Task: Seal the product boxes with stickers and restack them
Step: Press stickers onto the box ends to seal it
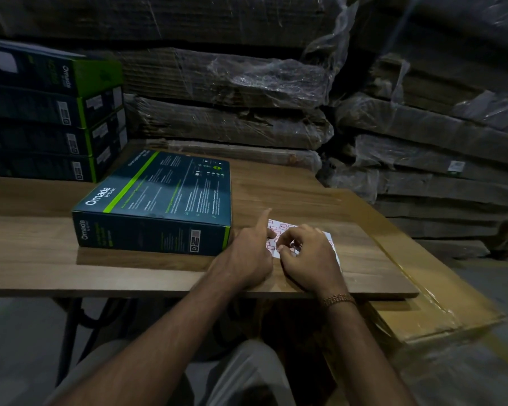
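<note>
On table (71,276), product box (165,197) flat, long axis receding, both hands on sticker sheet (279,227)

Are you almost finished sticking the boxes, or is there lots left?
Hard to say how many are finished. Four Omada boxes sit stacked at the table's back left; whether they are sealed can't be seen. In hand: the left hand rests on the sticker sheet while the right hand picks at a sticker. Left to do: seal the Omada box lying flat on the wooden table, then stack it.
</note>
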Motion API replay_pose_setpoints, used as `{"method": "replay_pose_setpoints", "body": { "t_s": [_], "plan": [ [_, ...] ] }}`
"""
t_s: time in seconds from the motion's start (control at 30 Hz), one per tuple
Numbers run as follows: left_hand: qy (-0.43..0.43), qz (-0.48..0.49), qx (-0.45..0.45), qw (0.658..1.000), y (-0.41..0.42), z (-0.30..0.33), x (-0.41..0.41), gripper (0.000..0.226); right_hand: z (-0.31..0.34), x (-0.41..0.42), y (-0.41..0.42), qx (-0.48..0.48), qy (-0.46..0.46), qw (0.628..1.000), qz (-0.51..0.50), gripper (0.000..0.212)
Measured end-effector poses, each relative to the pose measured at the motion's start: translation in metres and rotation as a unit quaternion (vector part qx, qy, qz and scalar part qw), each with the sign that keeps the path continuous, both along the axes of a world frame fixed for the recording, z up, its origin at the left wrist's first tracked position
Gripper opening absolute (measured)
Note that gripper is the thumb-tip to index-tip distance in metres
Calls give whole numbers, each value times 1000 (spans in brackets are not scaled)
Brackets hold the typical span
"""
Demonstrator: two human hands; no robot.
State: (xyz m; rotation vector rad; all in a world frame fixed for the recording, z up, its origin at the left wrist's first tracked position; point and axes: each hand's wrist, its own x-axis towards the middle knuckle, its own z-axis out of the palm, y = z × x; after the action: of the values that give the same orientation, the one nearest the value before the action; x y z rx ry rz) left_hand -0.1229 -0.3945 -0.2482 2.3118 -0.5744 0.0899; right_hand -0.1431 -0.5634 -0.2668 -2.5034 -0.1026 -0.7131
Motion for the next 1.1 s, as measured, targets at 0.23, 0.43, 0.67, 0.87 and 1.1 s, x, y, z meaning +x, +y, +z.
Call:
{"method": "replay_pose_setpoints", "body": {
  "t_s": [0.23, 0.43, 0.67, 0.87, 1.1],
  "plan": [
    [-4, -1, -1, 1000, -1, -2, 2, 98, -1, 2, 3, -41, 10, 999, -2, 3],
    [-3, -1, -9, 1000, -2, -1, 0, 98, 0, 4, 4, -53, 30, 998, -13, 3],
    [0, 0, -12, 1000, -2, 0, 0, 99, 2, 1, 4, -44, 34, 998, -8, 4],
    [3, 6, -6, 1000, -1, 1, -1, 100, 2, -1, 4, -41, 23, 999, -7, 7],
    [2, 15, 1, 1000, -3, -1, 1, 97, 3, -4, 4, -30, 20, 999, -5, 16]
  ]
}}
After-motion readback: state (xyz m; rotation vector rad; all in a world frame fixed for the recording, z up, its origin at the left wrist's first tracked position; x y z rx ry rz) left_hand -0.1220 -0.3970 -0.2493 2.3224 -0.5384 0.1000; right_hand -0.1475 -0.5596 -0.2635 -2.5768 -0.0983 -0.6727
